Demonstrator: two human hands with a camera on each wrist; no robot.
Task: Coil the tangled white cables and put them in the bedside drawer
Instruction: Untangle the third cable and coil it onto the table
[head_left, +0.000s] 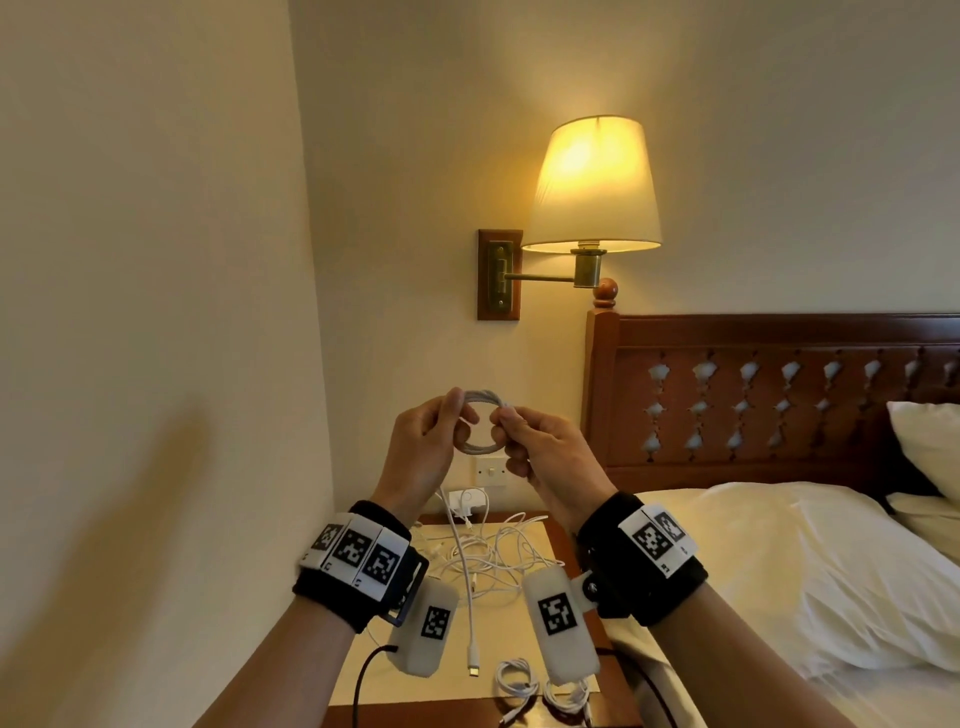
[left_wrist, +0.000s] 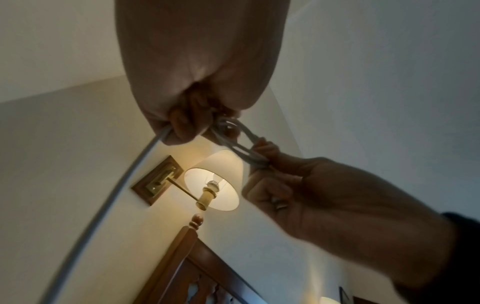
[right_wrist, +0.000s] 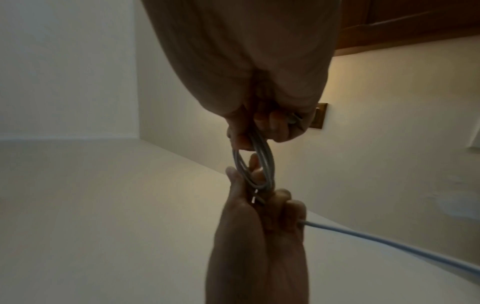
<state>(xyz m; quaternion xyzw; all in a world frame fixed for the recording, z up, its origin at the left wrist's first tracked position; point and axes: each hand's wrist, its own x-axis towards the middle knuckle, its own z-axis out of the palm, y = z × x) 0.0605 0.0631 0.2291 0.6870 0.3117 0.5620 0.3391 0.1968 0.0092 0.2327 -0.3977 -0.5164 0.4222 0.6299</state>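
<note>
I hold a small coil of white cable (head_left: 482, 422) up in the air above the bedside table (head_left: 470, 670). My left hand (head_left: 425, 452) pinches the coil's left side, and my right hand (head_left: 540, 447) pinches its right side. The cable's loose tail (head_left: 464, 582) hangs from the left hand down to a plug end (head_left: 474, 671) near the table top. In the left wrist view the coil (left_wrist: 240, 146) spans between both hands. In the right wrist view the coil (right_wrist: 255, 164) is seen edge-on. A tangle of white cables (head_left: 498, 556) lies on the table. The drawer is out of view.
Two small coiled white cables (head_left: 540, 691) lie at the table's front edge. A white charger (head_left: 467, 501) sits in a wall socket behind the table. A lit wall lamp (head_left: 592, 197) hangs above. The bed (head_left: 779, 571) and wooden headboard (head_left: 769, 395) are at the right, a wall close on the left.
</note>
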